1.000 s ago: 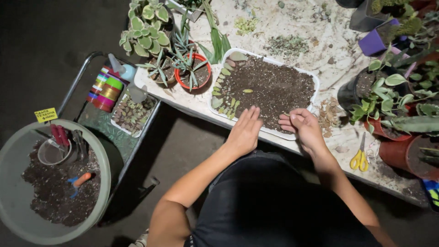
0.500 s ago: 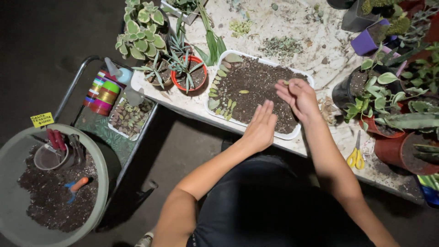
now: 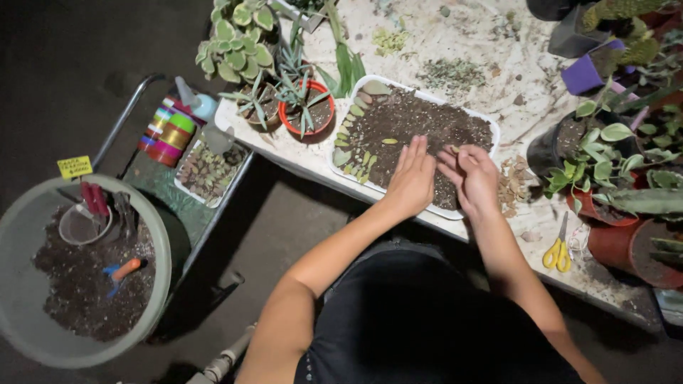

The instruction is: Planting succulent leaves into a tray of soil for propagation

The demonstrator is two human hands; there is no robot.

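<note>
tray: white tray (image 3: 491, 122) of dark soil, succulent leaves (image 3: 348, 139) along its left edge
left hand (image 3: 410, 181): fingers flat, holding nothing
right hand (image 3: 475, 179): fingers pinching a small leaf (image 3: 453, 149)

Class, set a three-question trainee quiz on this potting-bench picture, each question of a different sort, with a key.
1. True or false: the left hand lies flat on the soil in the white tray.
2. Which colour are the scissors? A red, B yellow, C blue.
3. Fill in: the leaf cuttings lie along the tray's ____ end.

Key: 1 true; 2 B; 3 left. The right hand pinches something small; its grip looks closed.
</note>
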